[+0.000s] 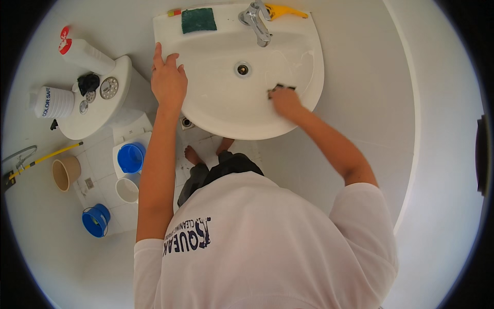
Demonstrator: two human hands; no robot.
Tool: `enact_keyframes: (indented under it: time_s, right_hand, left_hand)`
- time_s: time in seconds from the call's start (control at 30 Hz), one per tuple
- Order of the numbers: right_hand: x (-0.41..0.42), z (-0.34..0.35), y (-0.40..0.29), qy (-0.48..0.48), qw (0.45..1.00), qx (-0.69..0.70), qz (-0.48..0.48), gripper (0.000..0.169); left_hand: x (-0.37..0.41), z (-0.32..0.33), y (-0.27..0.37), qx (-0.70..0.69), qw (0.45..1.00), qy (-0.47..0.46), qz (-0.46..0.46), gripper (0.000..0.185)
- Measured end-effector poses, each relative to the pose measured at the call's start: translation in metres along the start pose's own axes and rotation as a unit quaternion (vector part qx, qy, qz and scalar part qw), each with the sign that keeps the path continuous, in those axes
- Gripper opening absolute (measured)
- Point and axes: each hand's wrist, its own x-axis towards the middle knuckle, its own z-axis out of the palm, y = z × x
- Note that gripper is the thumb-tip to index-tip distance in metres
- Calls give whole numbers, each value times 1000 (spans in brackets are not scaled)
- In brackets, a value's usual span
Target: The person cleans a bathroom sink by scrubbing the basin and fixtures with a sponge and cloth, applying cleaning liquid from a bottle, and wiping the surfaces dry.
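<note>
Before me is a white ceramic washbasin (216,96) with a metal drain (242,70). My right hand (287,104), slightly blurred, presses a dark scrubbing pad (287,87) against the right inner slope of the bowl. Most of the pad is hidden under the fingers. My left hand (169,79) rests on the basin's left edge, fingers spread and holding nothing. Beyond it, a green scouring pad (199,20) lies flat on the back left ledge. A chrome tap (257,25) rises at the back, with a yellow plastic tool (285,12), partly hidden, behind it.
Left, a toilet cistern lid (120,79) carries white bottles (90,56), metal drain covers (109,88) and a black crumpled item (88,83). Blue buckets (92,223), a beige bin (63,174) and a yellow pole (58,155) stand lower left. A small red-and-yellow item (174,13) sits on the ledge.
</note>
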Motion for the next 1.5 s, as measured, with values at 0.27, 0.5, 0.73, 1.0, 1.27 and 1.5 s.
enact_keyframes:
  time_s: [0.27, 0.5, 0.73, 1.0, 1.27, 1.5]
  right_hand:
    - [-23, 3, 13, 17, 993, -13, -112, 32]
    - [-34, -8, -35, -2, 923, 354, -148, 32]
    - [-20, 7, 45, 117, 992, -38, -18, 37]
    - [-86, -10, -13, 53, 960, 264, -80, 35]
    - [-114, 5, -17, 165, 976, 141, -19, 37]
    - [-95, 24, 55, 243, 961, 56, 117, 39]
  left_hand:
    - [0, 4, 3, 13, 1000, 23, -3, 49]
    - [7, 3, -1, -16, 997, -26, -65, 61]
    - [7, -1, 6, -24, 997, -47, -62, 59]
    - [8, 4, -1, -5, 997, -34, -63, 59]
    - [9, 11, -7, 10, 999, -4, -42, 59]
    - [7, 14, -9, 15, 1000, 4, -20, 58]
